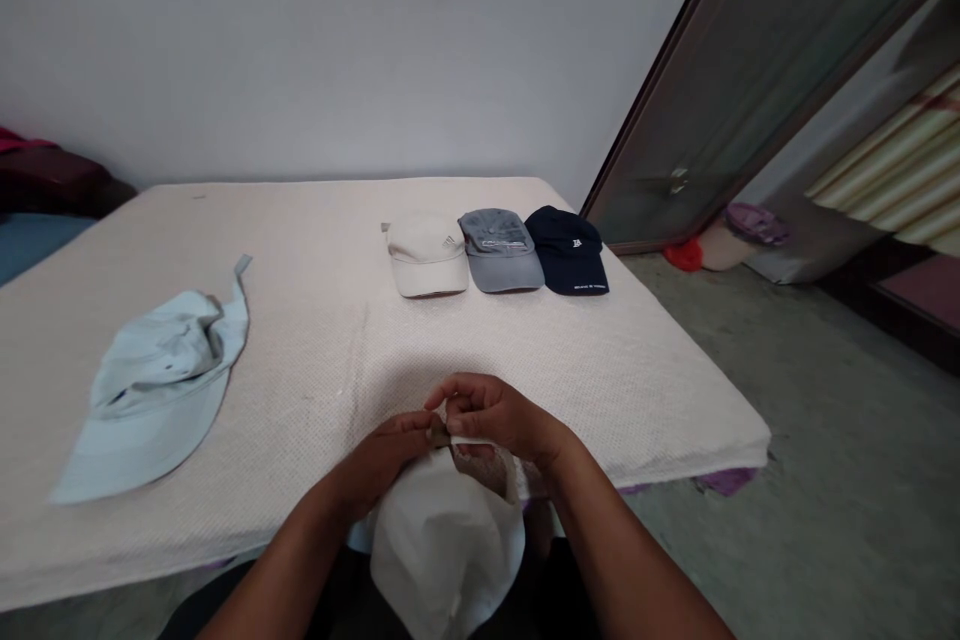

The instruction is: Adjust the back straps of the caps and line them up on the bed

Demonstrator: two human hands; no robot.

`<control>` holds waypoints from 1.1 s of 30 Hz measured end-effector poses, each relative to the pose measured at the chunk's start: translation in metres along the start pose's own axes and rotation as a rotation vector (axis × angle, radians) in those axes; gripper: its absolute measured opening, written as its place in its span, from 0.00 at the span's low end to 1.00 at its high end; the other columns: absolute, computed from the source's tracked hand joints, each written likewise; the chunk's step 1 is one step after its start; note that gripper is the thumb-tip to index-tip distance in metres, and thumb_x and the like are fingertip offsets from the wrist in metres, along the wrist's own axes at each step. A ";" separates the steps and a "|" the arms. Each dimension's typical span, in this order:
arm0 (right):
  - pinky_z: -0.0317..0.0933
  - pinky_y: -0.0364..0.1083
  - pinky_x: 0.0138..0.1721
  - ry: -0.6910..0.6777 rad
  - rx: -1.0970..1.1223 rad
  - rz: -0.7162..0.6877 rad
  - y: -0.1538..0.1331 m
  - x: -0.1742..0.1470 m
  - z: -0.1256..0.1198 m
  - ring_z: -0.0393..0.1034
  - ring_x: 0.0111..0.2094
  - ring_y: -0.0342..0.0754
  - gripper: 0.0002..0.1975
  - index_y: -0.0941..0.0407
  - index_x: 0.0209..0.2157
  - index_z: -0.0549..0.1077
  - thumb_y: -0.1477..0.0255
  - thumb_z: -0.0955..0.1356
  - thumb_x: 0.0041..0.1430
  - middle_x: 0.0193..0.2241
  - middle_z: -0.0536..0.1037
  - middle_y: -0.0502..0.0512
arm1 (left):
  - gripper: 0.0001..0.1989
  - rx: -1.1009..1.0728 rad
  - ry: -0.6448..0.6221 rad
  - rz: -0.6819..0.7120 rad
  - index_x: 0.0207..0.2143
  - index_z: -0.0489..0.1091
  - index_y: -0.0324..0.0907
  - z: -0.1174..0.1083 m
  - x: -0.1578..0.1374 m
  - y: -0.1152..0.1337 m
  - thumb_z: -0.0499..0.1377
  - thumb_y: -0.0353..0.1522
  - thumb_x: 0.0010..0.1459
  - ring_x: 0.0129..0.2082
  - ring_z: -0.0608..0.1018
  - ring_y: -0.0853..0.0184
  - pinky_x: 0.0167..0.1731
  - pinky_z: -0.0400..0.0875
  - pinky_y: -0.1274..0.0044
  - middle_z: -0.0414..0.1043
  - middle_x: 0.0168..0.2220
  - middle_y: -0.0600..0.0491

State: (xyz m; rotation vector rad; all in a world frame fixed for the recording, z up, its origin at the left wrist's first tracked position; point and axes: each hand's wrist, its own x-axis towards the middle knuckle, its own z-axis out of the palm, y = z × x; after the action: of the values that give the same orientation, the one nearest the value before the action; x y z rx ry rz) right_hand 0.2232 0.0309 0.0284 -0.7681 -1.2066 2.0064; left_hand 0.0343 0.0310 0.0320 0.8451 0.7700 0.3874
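A white cap (448,545) is held between my two hands above my lap, just at the bed's near edge. Its back strap and opening face away from me, toward the bed. My left hand (394,455) is closed on the strap end at the cap's left side. My right hand (491,418) pinches the other part of the strap, its fingertips almost meeting those of the left. The small fastening between the fingertips is mostly hidden.
The bed (315,350) has a cream textured cover. A pale blue cap (161,370) with its strap loose lies at left. Along the far right sit a beige cap (427,255), a grey cap (501,252) and a navy cap (568,252). A wall (375,60) stands behind.
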 end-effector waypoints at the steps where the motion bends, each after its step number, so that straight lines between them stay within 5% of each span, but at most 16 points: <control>1: 0.51 0.37 0.17 0.000 -0.012 -0.010 0.000 0.000 0.000 0.57 0.17 0.35 0.14 0.58 0.41 0.72 0.70 0.71 0.52 0.19 0.66 0.43 | 0.11 -0.004 -0.005 0.006 0.36 0.76 0.39 0.000 0.000 -0.001 0.60 0.36 0.54 0.27 0.74 0.69 0.28 0.63 0.79 0.77 0.31 0.49; 15: 0.49 0.38 0.16 0.134 -0.194 0.007 0.003 0.000 0.000 0.55 0.15 0.35 0.11 0.58 0.38 0.70 0.67 0.68 0.55 0.20 0.67 0.44 | 0.10 -0.004 0.069 0.012 0.34 0.75 0.40 0.000 0.007 -0.004 0.61 0.38 0.53 0.24 0.72 0.69 0.27 0.61 0.78 0.75 0.26 0.52; 19: 0.51 0.38 0.16 0.300 -0.245 0.018 0.005 0.003 0.001 0.55 0.16 0.36 0.09 0.57 0.34 0.70 0.65 0.66 0.58 0.22 0.65 0.46 | 0.09 -0.034 0.096 0.022 0.33 0.74 0.40 0.002 0.006 -0.003 0.61 0.37 0.53 0.25 0.71 0.69 0.28 0.62 0.78 0.73 0.26 0.54; 23: 0.54 0.39 0.21 0.431 -0.307 -0.079 0.009 0.006 0.004 0.57 0.21 0.38 0.05 0.56 0.32 0.70 0.68 0.66 0.56 0.24 0.65 0.46 | 0.09 -0.041 0.092 0.026 0.31 0.73 0.40 0.001 0.005 -0.003 0.62 0.37 0.52 0.24 0.69 0.71 0.27 0.60 0.79 0.71 0.25 0.55; 33: 0.54 0.42 0.29 0.467 -0.698 -0.205 0.007 0.004 0.012 0.60 0.25 0.41 0.04 0.56 0.33 0.70 0.72 0.64 0.58 0.22 0.67 0.47 | 0.04 -0.047 0.120 0.045 0.27 0.70 0.41 -0.003 0.005 -0.005 0.61 0.32 0.49 0.23 0.66 0.72 0.25 0.59 0.80 0.66 0.24 0.58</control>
State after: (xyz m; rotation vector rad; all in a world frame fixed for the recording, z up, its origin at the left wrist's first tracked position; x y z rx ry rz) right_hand 0.2101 0.0254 0.0258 -1.2932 -1.6139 1.1259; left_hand 0.0360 0.0326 0.0245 0.8014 0.8511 0.4981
